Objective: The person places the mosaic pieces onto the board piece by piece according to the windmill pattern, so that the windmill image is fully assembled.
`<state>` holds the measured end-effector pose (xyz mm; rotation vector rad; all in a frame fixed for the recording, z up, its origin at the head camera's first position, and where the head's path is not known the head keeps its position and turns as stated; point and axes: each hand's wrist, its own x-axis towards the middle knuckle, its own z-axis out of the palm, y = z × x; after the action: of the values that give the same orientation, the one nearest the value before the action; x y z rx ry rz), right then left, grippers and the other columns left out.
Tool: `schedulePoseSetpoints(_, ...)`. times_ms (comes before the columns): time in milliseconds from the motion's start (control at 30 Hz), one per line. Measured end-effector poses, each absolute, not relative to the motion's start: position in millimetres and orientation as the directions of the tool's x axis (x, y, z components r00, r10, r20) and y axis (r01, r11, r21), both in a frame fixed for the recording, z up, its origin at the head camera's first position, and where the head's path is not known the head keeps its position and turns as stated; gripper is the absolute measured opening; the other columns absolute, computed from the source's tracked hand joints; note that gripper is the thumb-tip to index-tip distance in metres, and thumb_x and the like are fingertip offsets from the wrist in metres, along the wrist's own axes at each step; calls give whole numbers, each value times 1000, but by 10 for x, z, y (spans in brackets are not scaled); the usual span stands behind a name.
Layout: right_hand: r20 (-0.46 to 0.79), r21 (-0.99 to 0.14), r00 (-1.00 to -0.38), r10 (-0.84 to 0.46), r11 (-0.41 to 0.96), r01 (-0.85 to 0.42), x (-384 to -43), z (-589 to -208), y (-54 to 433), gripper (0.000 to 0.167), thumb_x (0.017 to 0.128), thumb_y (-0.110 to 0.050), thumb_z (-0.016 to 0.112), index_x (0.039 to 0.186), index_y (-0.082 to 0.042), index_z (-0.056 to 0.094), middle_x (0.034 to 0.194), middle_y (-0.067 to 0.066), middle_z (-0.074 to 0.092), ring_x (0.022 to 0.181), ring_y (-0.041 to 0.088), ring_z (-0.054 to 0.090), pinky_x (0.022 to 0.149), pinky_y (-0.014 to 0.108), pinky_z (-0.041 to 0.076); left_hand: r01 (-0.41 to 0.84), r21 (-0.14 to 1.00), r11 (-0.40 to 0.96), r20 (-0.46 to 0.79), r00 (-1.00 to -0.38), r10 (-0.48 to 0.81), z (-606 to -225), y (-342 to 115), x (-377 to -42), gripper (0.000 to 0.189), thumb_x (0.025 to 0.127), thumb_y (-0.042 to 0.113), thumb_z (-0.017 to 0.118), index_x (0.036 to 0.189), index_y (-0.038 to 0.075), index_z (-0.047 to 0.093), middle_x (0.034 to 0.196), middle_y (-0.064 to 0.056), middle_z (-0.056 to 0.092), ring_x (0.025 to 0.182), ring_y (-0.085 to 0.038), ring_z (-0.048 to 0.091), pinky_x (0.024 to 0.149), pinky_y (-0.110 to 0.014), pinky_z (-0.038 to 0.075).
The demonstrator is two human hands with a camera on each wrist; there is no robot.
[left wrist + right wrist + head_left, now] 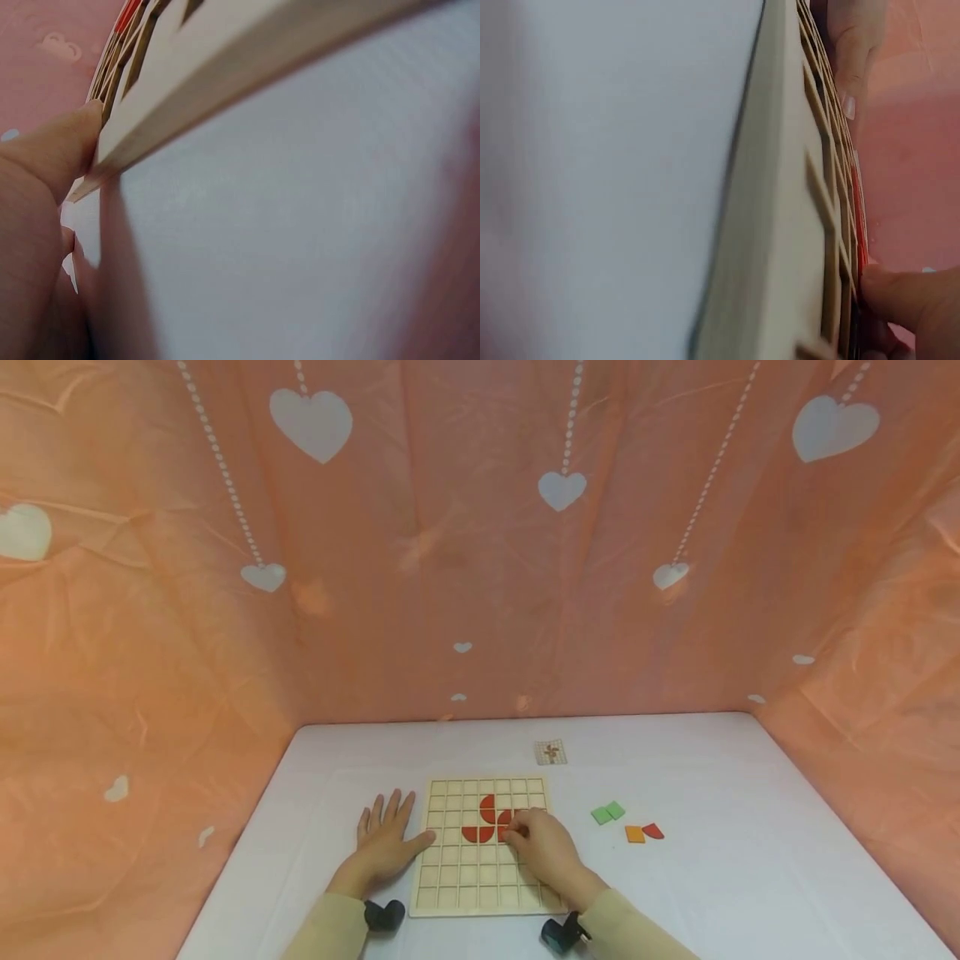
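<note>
A wooden grid board (447, 877) lies on the table. Several red quarter-circle tiles (470, 834) sit in the cells at its middle. My left hand (384, 846) lies spread at the board's left side, with the thumb (71, 139) resting on its edge. My right hand (546, 852) is over the right half of the board, fingers curled. Its thumb and forefinger pinch at a red quarter-circle tile (502, 833) in the cluster, and the hand covers part of the cells there. In the right wrist view the thumb (900, 292) meets the red tiles at grid level.
Right of the board lie two green square tiles (608, 812), an orange square tile (635, 834) and a loose red tile (653, 832). Behind the board is a small card (551, 752) with a pinwheel pattern on a grid. An orange curtain (480, 610) with hearts surrounds the white table (712, 877).
</note>
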<state>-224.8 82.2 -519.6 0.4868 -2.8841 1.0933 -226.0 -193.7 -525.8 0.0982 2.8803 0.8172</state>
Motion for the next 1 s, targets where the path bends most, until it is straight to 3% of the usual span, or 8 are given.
schedulePoseSetpoints(133,128,-627,-940,-316,709,-323,-2200,-5177,854,7,92,-17,67,91,-14,73,84,-8,57,76,9,52,70,32,48,11,528,849,-139,-985,99,-5269,-1941,-2264,87,92,55,56,154,6,21,160,-20,6,144,-42,-9,111,-56,-13)
schedulePoseSetpoints(267,121,-613,-923,-365,704,-359,-2169,-5165,886,14,92,-15,67,102,-9,74,86,-8,57,74,8,49,67,29,47,9,533,846,-140,-985,99,-5277,-1946,-2270,87,92,55,56,154,7,20,160,-20,5,144,-42,-10,111,-56,-14)
schedulePoseSetpoints(467,87,-646,-932,-352,692,-321,-2161,-5145,992,19,94,-19,65,110,-10,70,96,-7,60,82,9,53,74,31,51,16,534,846,-136,-985,105,-5274,-1946,-2274,87,92,54,56,154,6,20,160,-20,5,144,-42,-10,111,-56,-14)
schedulePoseSetpoints(800,87,-682,-987,-131,714,-155,-2215,-5090,1612,24,90,-23,71,112,-15,67,96,-6,59,83,10,53,73,31,49,12,518,856,-149,-983,104,-5342,-1964,-2282,89,91,60,53,155,8,19,160,-20,4,144,-41,-11,111,-56,-15)
schedulePoseSetpoints(1000,39,-700,-998,-58,711,-69,-2221,-5040,2181,32,91,-23,69,119,-8,64,99,2,61,82,13,57,68,29,50,19,519,854,-134,-986,103,-5344,-1962,-2300,89,91,60,53,155,8,19,160,-20,4,144,-41,-10,111,-55,-15)
